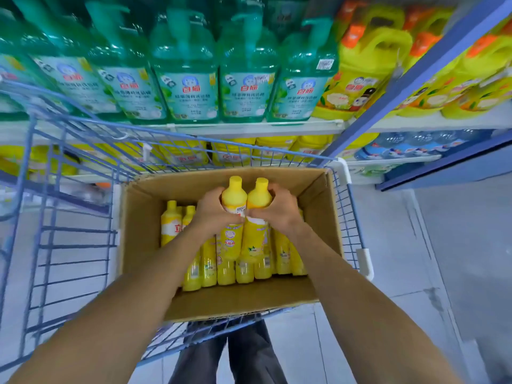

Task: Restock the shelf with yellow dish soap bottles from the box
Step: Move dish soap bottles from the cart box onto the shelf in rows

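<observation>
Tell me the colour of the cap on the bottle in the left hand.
Yellow: the cap shows best in the head view.

1. Yellow dish soap bottles (234, 217), yellow-capped with white-and-red labels, fill a plain brown cardboard box (171, 187).
2. The cart (77, 230) is blue wire grid with white corner guards.
3. Translucent green pump bottles (185, 79) carry pale labels with red logos.
4. Yellow jugs (368, 65) wear orange caps.
5. The shelf (415, 81) frame is blue.
6. The floor (457, 259) is pale grey tile.
</observation>
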